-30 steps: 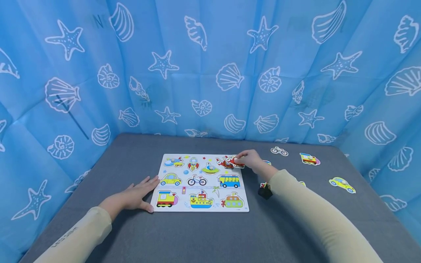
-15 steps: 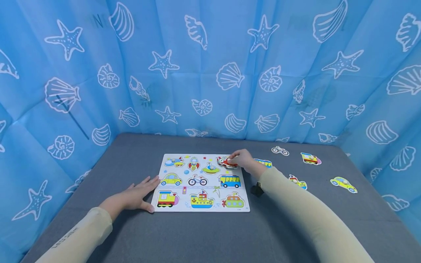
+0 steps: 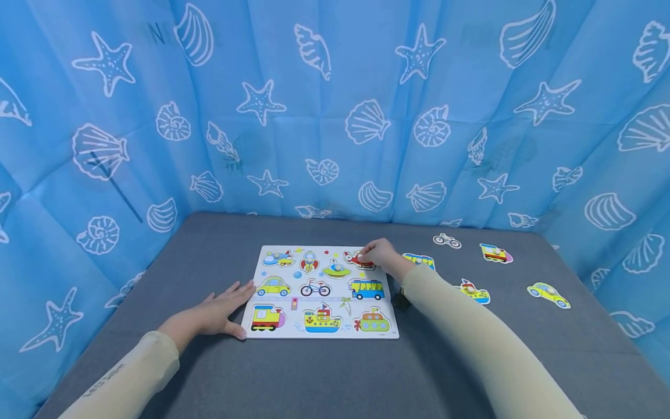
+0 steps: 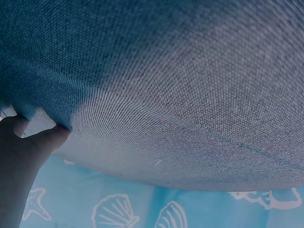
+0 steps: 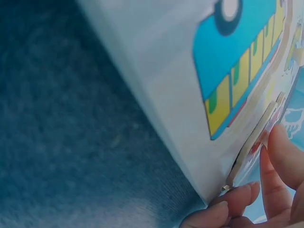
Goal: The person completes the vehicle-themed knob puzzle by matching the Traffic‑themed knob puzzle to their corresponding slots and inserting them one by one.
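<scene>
The right hand [image 3: 381, 256] pinches the helicopter piece [image 3: 353, 258] at the far right corner of the puzzle board [image 3: 314, 302]; the left hand [image 3: 222, 308], fingers extended, rests at its left edge. Airplane [image 3: 280, 259], rocket [image 3: 309, 262] and flying saucer [image 3: 337, 270] look seated; loose bus [image 3: 419, 260], ship [image 3: 474, 292], bicycle [image 3: 447, 241], train [image 3: 495, 253] and car [image 3: 548, 295] lie toward the counter's [image 3: 314, 372] right edge.

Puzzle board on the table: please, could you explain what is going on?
A person's right hand pinches the red helicopter piece at its slot on the puzzle board; whether it is fully seated, I cannot tell. The left hand rests at the board's left edge. Airplane, rocket and flying saucer sit in place; loose bus, bicycle, train, boat and car pieces lie to the right.
</scene>
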A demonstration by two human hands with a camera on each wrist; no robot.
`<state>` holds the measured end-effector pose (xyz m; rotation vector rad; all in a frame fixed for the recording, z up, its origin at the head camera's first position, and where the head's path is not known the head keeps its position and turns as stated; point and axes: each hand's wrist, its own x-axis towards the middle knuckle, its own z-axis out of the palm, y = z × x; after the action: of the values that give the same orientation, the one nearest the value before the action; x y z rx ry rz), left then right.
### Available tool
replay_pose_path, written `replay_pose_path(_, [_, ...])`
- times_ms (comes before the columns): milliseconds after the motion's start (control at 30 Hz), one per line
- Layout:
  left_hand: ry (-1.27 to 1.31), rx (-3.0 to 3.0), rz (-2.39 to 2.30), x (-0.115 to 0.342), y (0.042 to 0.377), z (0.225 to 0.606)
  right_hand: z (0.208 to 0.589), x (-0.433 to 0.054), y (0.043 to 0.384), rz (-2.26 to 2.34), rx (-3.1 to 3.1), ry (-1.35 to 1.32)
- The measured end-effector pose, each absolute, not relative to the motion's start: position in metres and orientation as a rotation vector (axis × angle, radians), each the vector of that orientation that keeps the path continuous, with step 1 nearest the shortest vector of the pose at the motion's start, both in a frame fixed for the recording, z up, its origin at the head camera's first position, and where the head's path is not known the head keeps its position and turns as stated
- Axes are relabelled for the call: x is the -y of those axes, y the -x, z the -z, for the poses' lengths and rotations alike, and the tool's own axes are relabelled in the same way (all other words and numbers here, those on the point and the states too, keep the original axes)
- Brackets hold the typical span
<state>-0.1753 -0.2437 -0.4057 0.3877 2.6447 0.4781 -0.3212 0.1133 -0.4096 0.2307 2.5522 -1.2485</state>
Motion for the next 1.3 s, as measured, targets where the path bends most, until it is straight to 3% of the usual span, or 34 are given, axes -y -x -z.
replay_pose_path(1300, [-0.366, -2.620, -0.498, 0.244, 0.177, 0.410, 0.412, -0.124, 0.329, 1.234, -2.448, -0.332])
